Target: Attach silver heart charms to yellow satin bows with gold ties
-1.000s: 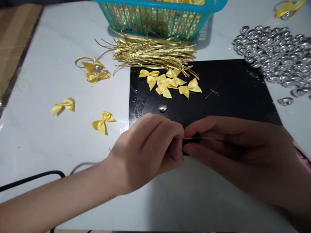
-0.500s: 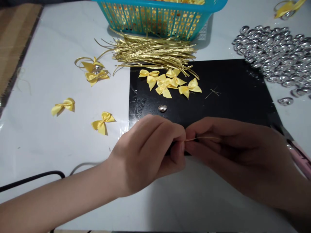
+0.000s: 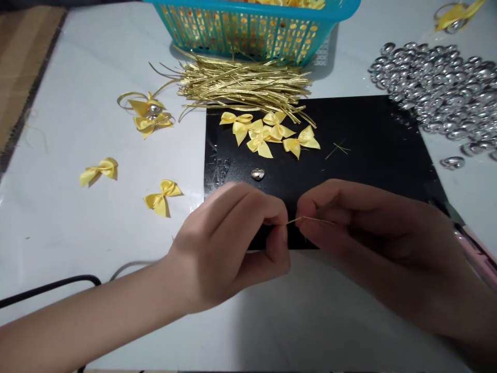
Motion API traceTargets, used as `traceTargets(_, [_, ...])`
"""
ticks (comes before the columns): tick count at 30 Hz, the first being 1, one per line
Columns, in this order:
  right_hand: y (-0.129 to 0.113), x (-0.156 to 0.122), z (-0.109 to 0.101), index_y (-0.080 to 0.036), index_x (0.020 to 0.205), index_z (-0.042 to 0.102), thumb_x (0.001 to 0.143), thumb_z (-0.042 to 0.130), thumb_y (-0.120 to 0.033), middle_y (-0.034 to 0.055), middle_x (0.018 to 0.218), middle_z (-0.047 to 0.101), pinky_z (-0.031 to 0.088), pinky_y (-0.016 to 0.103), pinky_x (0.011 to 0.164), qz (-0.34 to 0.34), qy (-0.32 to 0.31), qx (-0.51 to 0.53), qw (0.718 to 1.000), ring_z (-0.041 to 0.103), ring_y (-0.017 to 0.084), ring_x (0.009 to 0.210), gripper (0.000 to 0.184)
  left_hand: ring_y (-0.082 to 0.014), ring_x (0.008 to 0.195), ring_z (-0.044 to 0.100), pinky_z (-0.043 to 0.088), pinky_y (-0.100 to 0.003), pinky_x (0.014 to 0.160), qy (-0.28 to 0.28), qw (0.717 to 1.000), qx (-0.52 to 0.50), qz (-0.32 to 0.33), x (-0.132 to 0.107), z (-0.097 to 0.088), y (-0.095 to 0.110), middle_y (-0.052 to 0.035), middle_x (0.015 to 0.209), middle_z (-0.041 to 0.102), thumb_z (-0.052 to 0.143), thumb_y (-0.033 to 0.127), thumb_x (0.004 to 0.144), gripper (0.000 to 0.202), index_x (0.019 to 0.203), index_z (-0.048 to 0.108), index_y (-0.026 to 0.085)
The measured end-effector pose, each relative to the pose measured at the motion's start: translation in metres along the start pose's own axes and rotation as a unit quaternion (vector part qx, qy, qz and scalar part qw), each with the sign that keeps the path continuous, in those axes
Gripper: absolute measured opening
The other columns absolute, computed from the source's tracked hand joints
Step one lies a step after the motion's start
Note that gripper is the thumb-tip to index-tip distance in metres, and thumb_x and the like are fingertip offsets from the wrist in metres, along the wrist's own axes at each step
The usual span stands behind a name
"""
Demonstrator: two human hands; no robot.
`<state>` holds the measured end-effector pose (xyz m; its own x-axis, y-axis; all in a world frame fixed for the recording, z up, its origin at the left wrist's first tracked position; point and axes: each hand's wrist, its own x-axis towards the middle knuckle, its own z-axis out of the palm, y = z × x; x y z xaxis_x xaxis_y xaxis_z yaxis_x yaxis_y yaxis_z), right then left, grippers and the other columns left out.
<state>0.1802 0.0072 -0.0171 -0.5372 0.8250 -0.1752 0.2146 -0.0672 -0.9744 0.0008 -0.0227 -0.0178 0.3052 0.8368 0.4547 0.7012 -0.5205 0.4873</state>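
Where the black mat covers the desk's middle, a cluster of yellow bows and one silver heart charm rest on its far-left part. A bundle of gold cords lies across its far edge, and a heap of silver charms lies toward the desk's far-right corner. The teal basket at the far edge holds yellow pieces. Over the mat's near edge, the left hand and right hand each pinch thumb and forefinger tight on one gold cord stretched between them.

1. Bright, even light from above; the white table reads slightly grey.
2. A soft shadow lies beneath the right hand, lower centre.
3. Glare streaks the black mat at its left edge; the silver charms glint, upper right.
4. The gold thread looks crisp; frame edges are slightly soft.
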Motion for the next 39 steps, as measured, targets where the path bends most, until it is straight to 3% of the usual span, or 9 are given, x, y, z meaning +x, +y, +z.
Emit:
traceTargets(4, [-0.006, -0.001, -0.002, -0.023, 0.08, 0.054, 0.091, 0.049, -0.03, -0.0048, 0.053, 0.043, 0.026, 0.016, 0.034, 0.059, -0.012, -0.029, 0.998, 0.031, 0.007, 0.042, 0.014, -0.0099, 0.054, 0.052, 0.046, -0.022, 0.05, 0.013, 1.0, -0.015, 0.011, 0.002, -0.002, 0.0, 0.0022, 0.064, 0.056, 0.053, 0.002, 0.075, 0.018, 0.073, 0.052, 0.02])
traceTargets(7, [-0.005, -0.001, -0.003, -0.024, 0.081, 0.053, 0.092, 0.048, -0.032, -0.0045, 0.055, 0.044, 0.025, 0.017, 0.034, 0.068, -0.02, -0.025, 0.997, 0.03, 0.007, 0.042, 0.014, -0.0104, 0.054, 0.052, 0.046, -0.022, 0.05, 0.033, 0.999, -0.028, -0.002, 0.001, -0.001, 0.001, 0.0024, 0.063, 0.055, 0.051, 0.002, 0.074, 0.019, 0.076, 0.049, 0.021])
traceTargets(13, [-0.003, 0.0, -0.004, -0.024, 0.076, 0.049, 0.092, 0.048, -0.032, -0.0052, 0.054, 0.034, 0.019, 0.02, 0.034, 0.08, -0.049, 0.056, 0.994, 0.024, 0.009, 0.043, 0.018, -0.0134, 0.054, 0.051, 0.043, -0.028, 0.047, 0.035, 0.995, -0.081, -0.054, -0.005, 0.002, -0.002, 0.0001, 0.062, 0.052, 0.045, 0.005, 0.071, 0.017, 0.074, 0.045, 0.022])
traceTargets(18, [-0.01, 0.001, -0.002, -0.022, 0.069, 0.046, 0.09, 0.05, -0.03, -0.0045, 0.055, 0.031, 0.018, 0.022, 0.037, 0.108, -0.025, 0.048, 0.993, 0.023, 0.009, 0.047, 0.022, -0.0151, 0.057, 0.052, 0.039, -0.031, 0.046, 0.04, 0.988, -0.112, -0.098, -0.009, -0.001, -0.004, -0.0004, 0.064, 0.051, 0.042, 0.007, 0.07, 0.017, 0.074, 0.04, 0.023])
traceTargets(24, [-0.01, 0.001, -0.002, -0.022, 0.071, 0.045, 0.092, 0.045, -0.029, -0.0056, 0.055, 0.029, 0.017, 0.02, 0.036, 0.138, -0.043, 0.063, 0.988, 0.023, 0.008, 0.046, 0.023, -0.0154, 0.058, 0.051, 0.035, -0.034, 0.049, 0.062, 0.983, -0.097, -0.145, -0.013, -0.013, -0.004, 0.0009, 0.064, 0.048, 0.04, 0.009, 0.071, 0.014, 0.071, 0.039, 0.023])
traceTargets(28, [-0.009, 0.003, -0.004, -0.022, 0.073, 0.044, 0.094, 0.044, -0.028, -0.0059, 0.056, 0.032, 0.021, 0.019, 0.036, 0.13, -0.072, 0.07, 0.986, 0.027, 0.008, 0.046, 0.022, -0.0164, 0.063, 0.052, 0.037, -0.035, 0.053, 0.067, 0.98, -0.091, -0.165, -0.018, -0.024, -0.005, 0.0018, 0.068, 0.05, 0.042, 0.01, 0.072, 0.014, 0.072, 0.041, 0.024])
traceTargets(39, [-0.01, 0.005, -0.006, -0.021, 0.073, 0.044, 0.093, 0.044, -0.026, -0.0059, 0.056, 0.032, 0.02, 0.02, 0.037, 0.113, -0.075, 0.049, 0.99, 0.025, 0.008, 0.046, 0.021, -0.0151, 0.062, 0.048, 0.042, -0.031, 0.052, 0.062, 0.965, -0.159, -0.2, -0.034, -0.038, -0.009, -0.0003, 0.072, 0.054, 0.049, 0.022, 0.082, 0.01, 0.073, 0.046, 0.023])
